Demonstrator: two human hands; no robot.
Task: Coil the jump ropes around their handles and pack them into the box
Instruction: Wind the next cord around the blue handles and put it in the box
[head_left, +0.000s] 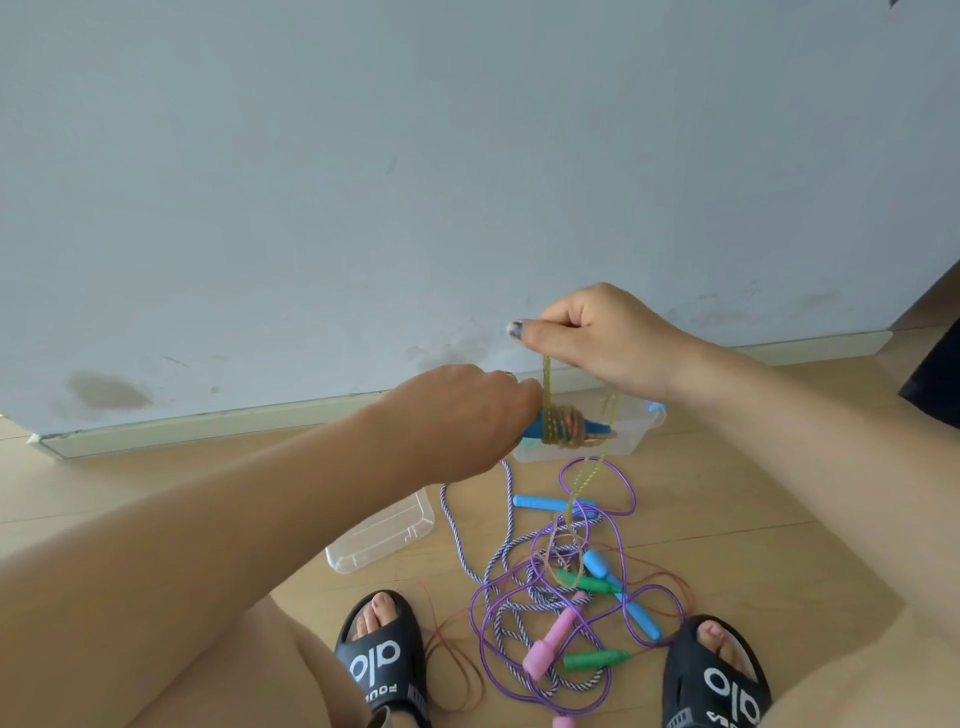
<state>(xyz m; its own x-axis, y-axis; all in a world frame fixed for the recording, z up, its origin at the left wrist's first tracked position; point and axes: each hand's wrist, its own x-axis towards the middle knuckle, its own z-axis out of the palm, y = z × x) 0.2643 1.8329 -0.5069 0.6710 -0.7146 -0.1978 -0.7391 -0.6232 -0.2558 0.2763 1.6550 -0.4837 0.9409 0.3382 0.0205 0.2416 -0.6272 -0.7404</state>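
Observation:
My left hand (457, 415) grips dark blue handles (597, 428) held level, with yellow-green rope (563, 426) coiled around their middle. Just above them my right hand (592, 343) pinches the same rope's free strand (547, 379), which also hangs down to the floor. Behind the handles lies the clear plastic box (631, 436), partly hidden. On the floor lies a tangle of ropes: a thin purple rope (631, 493), a blue-white striped rope (506, 514), light blue handles (550, 503), green handles (592, 661) and pink handles (553, 636).
A clear plastic lid (384, 535) lies on the wooden floor to the left of the tangle. My two feet in black slides (382, 654) flank the ropes. A thin brown rope (452, 649) loops near the left slide. A pale wall with a skirting board (208, 426) stands behind.

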